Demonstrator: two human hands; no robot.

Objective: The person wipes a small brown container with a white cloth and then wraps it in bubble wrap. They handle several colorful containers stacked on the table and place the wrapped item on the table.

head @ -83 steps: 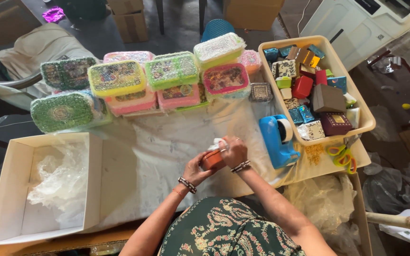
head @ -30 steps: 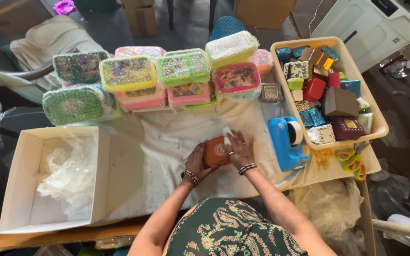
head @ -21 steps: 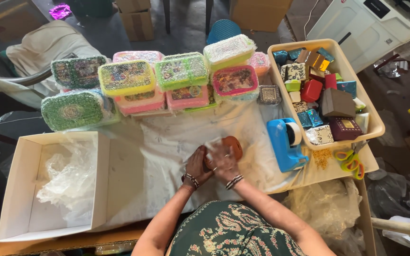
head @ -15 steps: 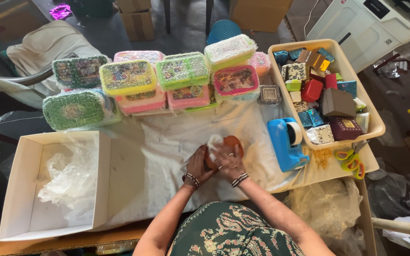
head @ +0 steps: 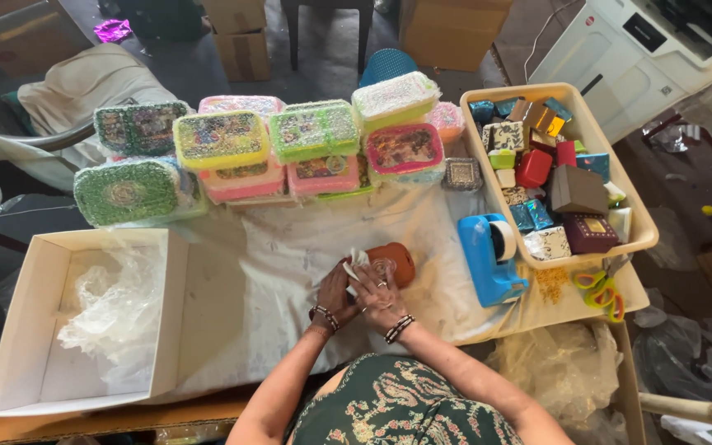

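Brown box (head: 391,262) lay mid-worktop (head: 274,255), pressed down by both hands, left (head: 335,290) and right (head: 377,290), closed together over white wrap (head: 358,262), steadying it; tape dispenser (head: 489,257) at three o'clock.

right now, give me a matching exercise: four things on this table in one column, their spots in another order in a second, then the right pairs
Things:
1. brown box
2. blue tape dispenser
3. white carton
4. scissors

Places:
A. left end of the table, open, clear plastic inside
B. under both hands, mid-table
C. right table edge, below the beige tray
D. just left of the beige tray

Pairs: 1-B, 2-D, 3-A, 4-C
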